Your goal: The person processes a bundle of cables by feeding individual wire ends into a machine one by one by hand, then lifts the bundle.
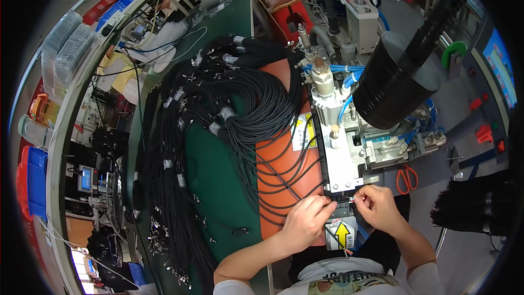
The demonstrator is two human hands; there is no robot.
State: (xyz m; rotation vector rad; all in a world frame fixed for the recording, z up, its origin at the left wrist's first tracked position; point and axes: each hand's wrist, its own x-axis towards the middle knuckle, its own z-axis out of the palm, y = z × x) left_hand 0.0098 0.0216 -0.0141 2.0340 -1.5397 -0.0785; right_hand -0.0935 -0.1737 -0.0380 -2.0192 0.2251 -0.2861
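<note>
My left hand (309,223) is closed in a pinch at the front of a pneumatic machine (343,155), on what looks like a thin black cable. Opposite it, my right hand (379,208) pinches a small silver connector (352,199) at the machine's front edge. The fingers hide much of both items. Between the hands lies a dark fixture block (343,207), with a plate bearing a yellow arrow (342,235) just below it. Several black cables (275,172) run from a large coiled bundle (256,101) across an orange mat (273,221) towards my left hand.
Long cables with silver ends (180,207) cover the green bench (226,207) to the left. A black cylinder with a hose (390,84) hangs over the machine. Red-handled scissors (406,179) lie right of it, near more hanging black cables (472,207). A screen (501,68) stands far right.
</note>
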